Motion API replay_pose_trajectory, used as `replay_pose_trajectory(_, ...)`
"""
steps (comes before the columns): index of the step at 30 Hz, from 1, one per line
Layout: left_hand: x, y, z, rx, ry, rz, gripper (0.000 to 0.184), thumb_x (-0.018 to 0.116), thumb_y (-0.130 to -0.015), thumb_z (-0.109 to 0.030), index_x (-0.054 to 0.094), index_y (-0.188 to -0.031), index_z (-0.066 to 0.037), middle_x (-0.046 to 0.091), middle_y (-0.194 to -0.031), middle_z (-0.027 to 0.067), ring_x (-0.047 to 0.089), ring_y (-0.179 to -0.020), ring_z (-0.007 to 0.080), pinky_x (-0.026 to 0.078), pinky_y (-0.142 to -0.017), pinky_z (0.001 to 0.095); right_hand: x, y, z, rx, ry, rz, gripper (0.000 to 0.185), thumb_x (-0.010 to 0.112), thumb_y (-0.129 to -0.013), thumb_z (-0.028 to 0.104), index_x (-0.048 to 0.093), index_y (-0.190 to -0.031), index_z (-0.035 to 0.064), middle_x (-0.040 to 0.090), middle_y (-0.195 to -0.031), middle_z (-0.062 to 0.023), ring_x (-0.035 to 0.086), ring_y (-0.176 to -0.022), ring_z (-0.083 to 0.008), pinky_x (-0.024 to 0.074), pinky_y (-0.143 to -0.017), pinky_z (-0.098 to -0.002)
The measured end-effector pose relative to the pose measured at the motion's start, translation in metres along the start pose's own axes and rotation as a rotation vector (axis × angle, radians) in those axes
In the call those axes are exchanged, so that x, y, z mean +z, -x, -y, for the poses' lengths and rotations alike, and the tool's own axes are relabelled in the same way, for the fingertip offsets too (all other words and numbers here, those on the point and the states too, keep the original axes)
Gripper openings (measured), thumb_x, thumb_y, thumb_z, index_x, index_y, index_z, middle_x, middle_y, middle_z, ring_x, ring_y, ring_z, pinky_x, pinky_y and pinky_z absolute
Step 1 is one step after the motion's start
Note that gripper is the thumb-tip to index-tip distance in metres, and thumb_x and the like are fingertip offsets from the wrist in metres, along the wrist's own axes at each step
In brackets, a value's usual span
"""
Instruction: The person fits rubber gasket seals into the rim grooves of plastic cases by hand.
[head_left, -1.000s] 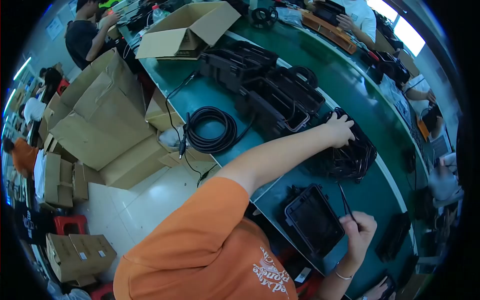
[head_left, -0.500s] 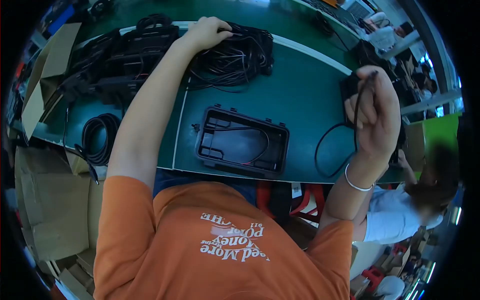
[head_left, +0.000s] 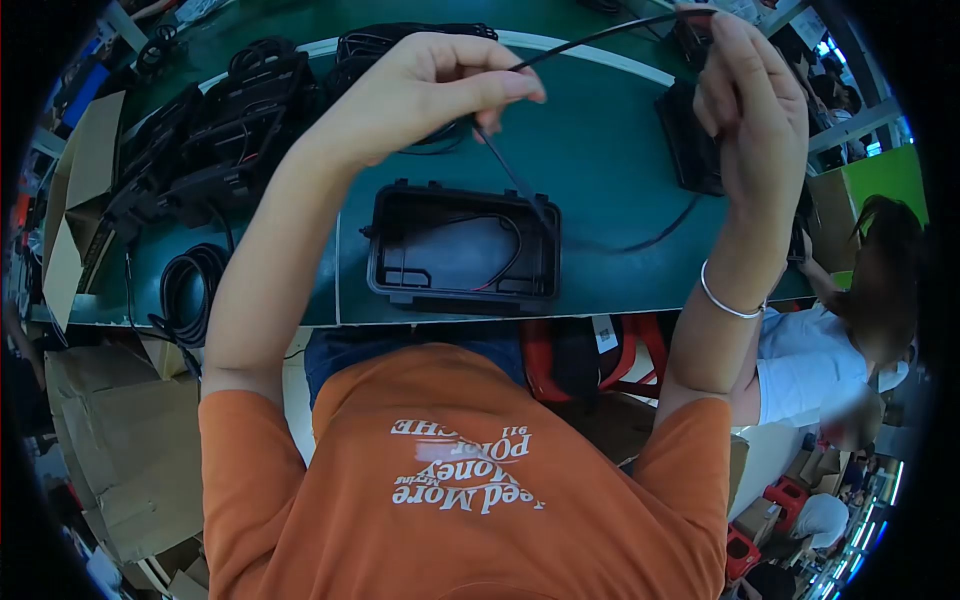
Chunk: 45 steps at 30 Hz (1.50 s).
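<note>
A thin black cable [head_left: 600,33] runs between my two raised hands. My left hand [head_left: 440,88] is closed around it, thumb against fingers, and a stretch of it hangs from there toward the box. High on the right, my right hand [head_left: 750,95] pinches the cable near one end. Below them an open black plastic box [head_left: 465,245] lies on the green table, with a thin wire showing a red part [head_left: 487,286] inside. Behind my left hand, a heap of black cables [head_left: 385,40] is partly hidden.
Several black plastic cases [head_left: 240,120] stand at the left, beside an open cardboard box [head_left: 85,190] and a coiled cable [head_left: 190,290]. Another black box [head_left: 690,135] sits behind my right hand. A co-worker in a white shirt [head_left: 810,370] is at the right.
My left hand has left the cable heap and come right, and is now closed on the cable. My right hand has risen, pulling the cable across between both hands.
</note>
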<state>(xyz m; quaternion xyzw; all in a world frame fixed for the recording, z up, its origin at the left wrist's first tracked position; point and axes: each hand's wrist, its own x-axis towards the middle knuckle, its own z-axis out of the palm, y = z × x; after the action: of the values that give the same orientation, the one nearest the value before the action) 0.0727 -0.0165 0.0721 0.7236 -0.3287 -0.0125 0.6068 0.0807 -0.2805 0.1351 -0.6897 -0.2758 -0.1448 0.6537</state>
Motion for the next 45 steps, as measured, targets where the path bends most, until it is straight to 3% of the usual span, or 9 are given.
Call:
replay_pose_trajectory(5,-0.025,0.042,0.016,-0.131,0.029,-0.026,0.013,0.067,-0.094,-0.014,0.069,-0.100,-0.003,0.067,-0.088,0.0029,0.066,-0.081,0.0118,0.054,-0.081,0.0267,-0.011,0.014,-0.027,0.168,-0.082,-0.041,0.030,0.054,-0.103,0.020,0.065,-0.121,-0.0016,0.041,-0.065,0.0043,0.034,-0.058,-0.0036,0.0326,-0.056,-0.0221)
replay_pose_trajectory(7,-0.027,0.054,0.013,-0.086,-0.028,-0.143,0.014,0.069,-0.093,-0.014,0.071,-0.102,-0.004,0.068,-0.088,0.0022,0.065,-0.081,0.0104,0.054,-0.082,0.0256,-0.015,0.016,-0.044,-0.050,-0.017,0.068,0.029,0.061,-0.099,0.026,0.071,-0.111,0.0014,0.048,-0.061,0.0034,0.042,-0.056,-0.0038,0.0362,-0.054,-0.0205)
replay_pose_trajectory(11,-0.029,0.092,-0.006,0.120,-0.344,-0.282,0.012,0.071,-0.088,-0.005,0.071,-0.100,-0.004,0.068,-0.095,0.0040,0.065,-0.091,0.0127,0.053,-0.082,0.0271,-0.018,0.055,-0.035,-0.014,0.244,0.183,0.019,0.068,-0.092,0.015,0.072,-0.107,0.0025,0.063,-0.089,-0.0035,0.059,-0.085,-0.0126,0.0471,-0.077,-0.0255)
replay_pose_trajectory(16,0.015,0.155,-0.027,0.220,-0.900,-0.081,0.024,0.077,-0.071,-0.005,0.068,-0.093,-0.007,0.061,-0.094,0.0071,0.061,-0.098,0.0301,0.048,-0.088,0.0434,-0.013,0.139,-0.052,0.025,0.442,0.467,0.020,0.072,-0.077,0.003,0.075,-0.096,0.0080,0.058,-0.127,-0.0151,0.053,-0.122,-0.0318,0.0433,-0.101,-0.0442)
replay_pose_trajectory(24,0.026,0.171,-0.016,0.061,-0.606,-0.191,0.027,0.078,-0.078,-0.012,0.070,-0.102,-0.005,0.064,-0.101,0.0088,0.062,-0.098,0.0296,0.050,-0.084,0.0379,0.000,0.172,-0.055,0.239,0.418,0.393,0.032,0.056,-0.083,-0.012,0.071,-0.107,0.0030,0.062,-0.119,-0.0165,0.064,-0.094,-0.0248,0.0511,-0.081,-0.0312)
replay_pose_trajectory(27,0.020,0.166,-0.009,-0.414,-0.466,-0.461,0.026,0.065,-0.093,-0.012,0.066,-0.118,-0.003,0.068,-0.103,0.0088,0.064,-0.097,0.0162,0.049,-0.085,0.0278,0.004,0.167,-0.049,0.261,0.464,0.377,0.030,0.052,-0.087,-0.011,0.069,-0.108,0.0001,0.067,-0.104,-0.0156,0.064,-0.088,-0.0209,0.0493,-0.078,-0.0271)
replay_pose_trajectory(30,0.021,0.164,-0.001,-0.706,-0.031,-0.430,0.029,0.060,-0.099,-0.017,0.063,-0.124,-0.004,0.069,-0.103,0.0040,0.060,-0.085,0.0068,0.048,-0.073,0.0209,0.009,0.168,-0.048,0.271,0.408,0.328,0.022,0.057,-0.088,-0.008,0.070,-0.105,-0.0016,0.068,-0.100,-0.0141,0.064,-0.085,-0.0193,0.0496,-0.076,-0.0273)
replay_pose_trajectory(40,0.025,0.174,-0.006,-0.571,0.123,-0.548,0.007,0.065,-0.093,-0.006,0.064,-0.098,-0.001,0.068,-0.087,0.0036,0.063,-0.081,0.0086,0.050,-0.075,0.0217,0.014,0.169,-0.027,0.312,0.476,0.283,0.016,0.066,-0.087,-0.006,0.069,-0.102,-0.0023,0.067,-0.094,-0.0116,0.064,-0.081,-0.0163,0.0497,-0.072,-0.0240)
replay_pose_trajectory(45,0.024,0.183,-0.048,-0.312,0.370,-0.499,0.007,0.062,-0.092,0.001,0.061,-0.099,0.002,0.065,-0.084,0.0090,0.067,-0.079,0.0161,0.053,-0.072,0.0260,0.010,0.175,-0.011,0.480,-0.315,0.251,0.030,0.063,-0.086,-0.011,0.064,-0.115,-0.0074,0.066,-0.093,-0.0139,0.067,-0.077,-0.0178,0.0559,-0.067,-0.0238)
